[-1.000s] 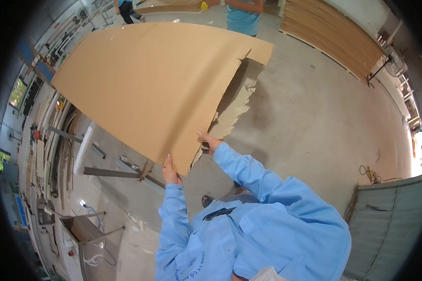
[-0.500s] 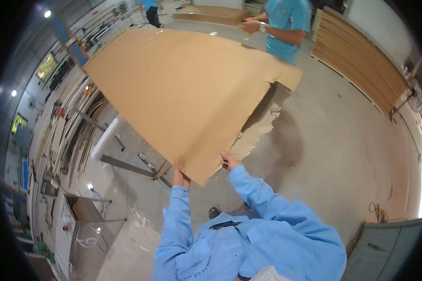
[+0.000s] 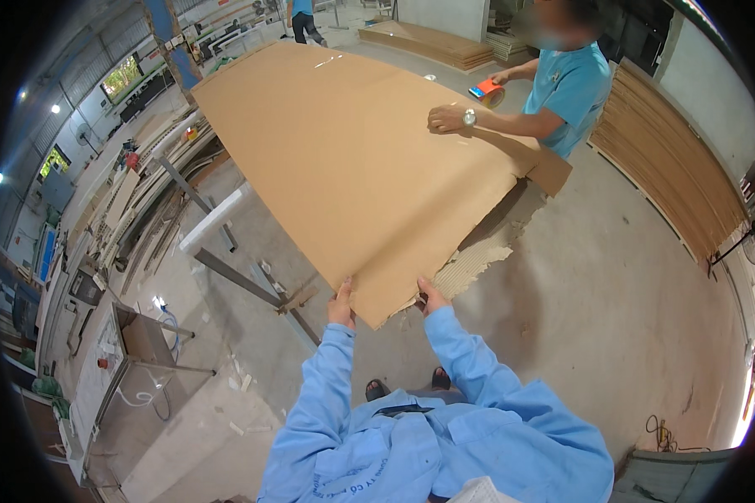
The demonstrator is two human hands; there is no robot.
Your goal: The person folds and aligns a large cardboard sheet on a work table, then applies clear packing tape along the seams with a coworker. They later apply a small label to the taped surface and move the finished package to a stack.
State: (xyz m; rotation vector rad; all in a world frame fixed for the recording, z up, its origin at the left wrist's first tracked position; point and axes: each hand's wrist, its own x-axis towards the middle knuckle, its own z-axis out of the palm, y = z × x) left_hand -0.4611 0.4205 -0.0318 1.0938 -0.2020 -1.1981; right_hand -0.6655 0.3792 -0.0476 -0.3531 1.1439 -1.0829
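The large brown cardboard sheet (image 3: 352, 159) is seen in the head view held up above a grey concrete floor (image 3: 612, 277), stretching from the person's hands away toward the upper left, where its far corner is reached near a blue post. Its near corner is gripped from both sides: the left hand (image 3: 341, 306) is closed on the sheet's left near edge, with the fingers wrapped round it, and the right hand (image 3: 432, 296) is closed on the near edge just right of the corner, where the board is torn and ragged. Both forearms are covered by light blue sleeves (image 3: 470, 352). Below the torn edge a frayed strip of corrugated scrap (image 3: 478, 260) is seen hanging or lying; which cannot be told. At the sheet's far right edge a co-worker in a turquoise shirt (image 3: 575, 88) is standing, one hand (image 3: 445, 119) with a wristwatch laid flat on the board, the other hand holding an orange tool (image 3: 486, 89). Under the sheet's left side a metal frame (image 3: 243, 281) is visible, and further left racks of boards and strips (image 3: 134, 193). Along the right wall stacked wooden panels (image 3: 671, 159) are leaned.
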